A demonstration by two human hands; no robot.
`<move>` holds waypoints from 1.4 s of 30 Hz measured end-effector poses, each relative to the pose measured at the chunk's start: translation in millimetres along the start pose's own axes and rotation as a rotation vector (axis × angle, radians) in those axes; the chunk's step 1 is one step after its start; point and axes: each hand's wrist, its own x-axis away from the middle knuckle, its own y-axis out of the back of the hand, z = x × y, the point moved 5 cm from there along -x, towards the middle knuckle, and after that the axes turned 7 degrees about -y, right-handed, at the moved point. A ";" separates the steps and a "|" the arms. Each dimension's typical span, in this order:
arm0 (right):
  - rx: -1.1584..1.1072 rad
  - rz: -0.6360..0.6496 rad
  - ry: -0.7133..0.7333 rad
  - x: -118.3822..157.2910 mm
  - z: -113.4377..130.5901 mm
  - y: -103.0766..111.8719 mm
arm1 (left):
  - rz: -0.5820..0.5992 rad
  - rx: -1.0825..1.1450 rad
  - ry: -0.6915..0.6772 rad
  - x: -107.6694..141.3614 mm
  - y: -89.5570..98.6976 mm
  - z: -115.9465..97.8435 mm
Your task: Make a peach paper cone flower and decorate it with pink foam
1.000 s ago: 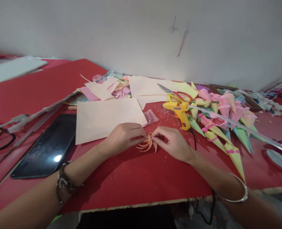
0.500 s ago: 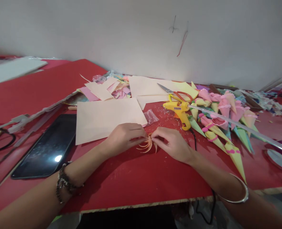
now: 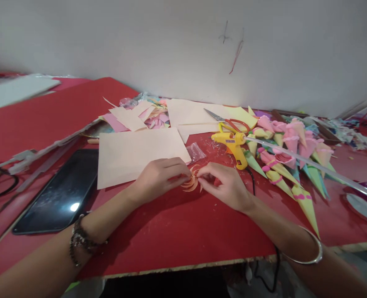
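Between my two hands, just over the red tabletop [image 3: 183, 236], is a small orange paper flower [image 3: 190, 184] with thin curled petals. My left hand [image 3: 160, 180] pinches it from the left, fingertips partly hidden behind the petals. From the other side my right hand [image 3: 225, 184] grips its right edge between thumb and forefinger. A cream paper sheet [image 3: 140, 155] lies beyond my left hand. The yellow glue gun [image 3: 233, 145], with a long clear glue stick in its back, rests just past my right hand.
Orange-handled scissors [image 3: 230, 122] lie on paper at the back. Several pastel paper cones [image 3: 306, 203] are heaped on the right. A black phone [image 3: 59, 190] is at the left, and paper scraps [image 3: 134, 116] lie near the wall [image 3: 140, 45]. The glue gun's cord [image 3: 252, 180] runs toward the table edge.
The orange petals have turned between my fingers; more of them now curl up toward the top. Both hands stay in nearly the same place. The view has shifted slightly.
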 end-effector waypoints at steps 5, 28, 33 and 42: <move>0.014 -0.050 0.073 -0.4 5.0 2.9 | -0.067 -0.129 -0.072 -0.3 2.2 -4.7; 0.118 -0.121 0.130 3.2 10.5 4.6 | 0.049 -0.007 0.073 -0.9 -5.5 -1.8; 0.154 -0.032 0.249 6.6 18.9 -2.1 | 0.126 0.132 0.084 1.0 -14.8 -2.2; 0.036 -0.032 0.202 6.0 19.4 1.0 | 0.234 0.262 0.152 -2.7 -21.1 -8.8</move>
